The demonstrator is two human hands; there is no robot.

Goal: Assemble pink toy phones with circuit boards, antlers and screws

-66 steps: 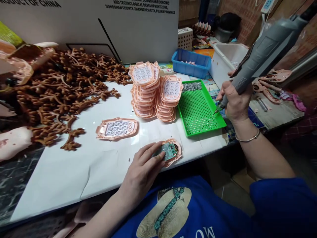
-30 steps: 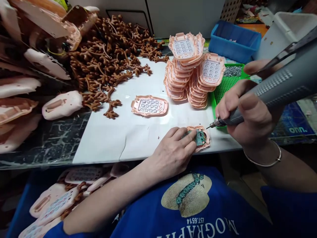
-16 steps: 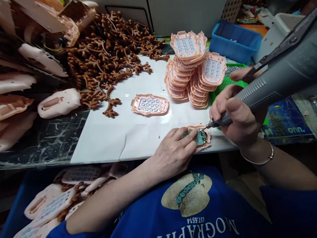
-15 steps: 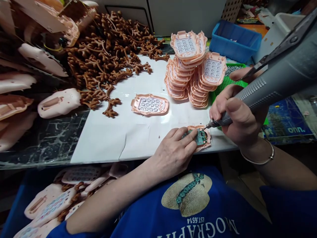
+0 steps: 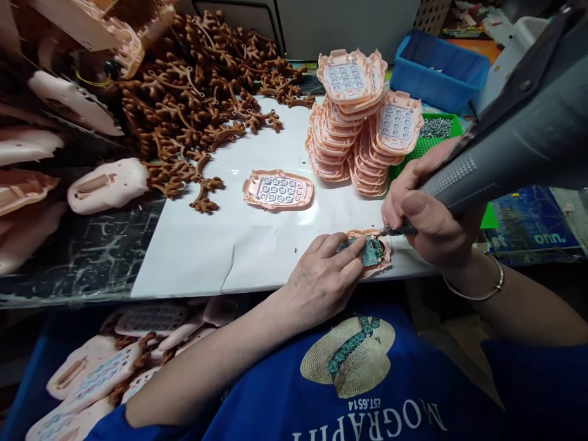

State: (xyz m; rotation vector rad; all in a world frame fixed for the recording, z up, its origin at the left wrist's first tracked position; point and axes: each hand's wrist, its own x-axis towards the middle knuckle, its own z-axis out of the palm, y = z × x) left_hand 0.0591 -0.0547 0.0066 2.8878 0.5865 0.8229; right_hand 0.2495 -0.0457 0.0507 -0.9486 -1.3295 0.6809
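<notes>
My left hand (image 5: 325, 269) holds a pink plastic shell (image 5: 384, 264) down at the front edge of the white board, its fingers lying over a green circuit board (image 5: 370, 252) set inside. The fingers hide the shell's left part. In my right hand (image 5: 427, 214) is a grey electric screwdriver (image 5: 487, 165), tilted, with its tip at the shell's upper right rim. Whether the tip touches a screw is too small to tell. Farther back on the white board lies another pink shell (image 5: 278, 191) with a keypad sheet in it.
Stacks of pink shells (image 5: 346, 79) stand behind my right hand. Beside them are a green basket with screws (image 5: 435, 128) and a blue bin (image 5: 441, 70). Brown branch-shaped parts (image 5: 184, 104) are heaped at back left. Pink housings (image 5: 108, 187) lie left, and finished-looking ones (image 5: 98, 380) below the table edge.
The screwdriver's tip has shifted slightly from the circuit board to the shell's upper rim, and its body has swung a little toward me. My left hand stays in place on the shell.
</notes>
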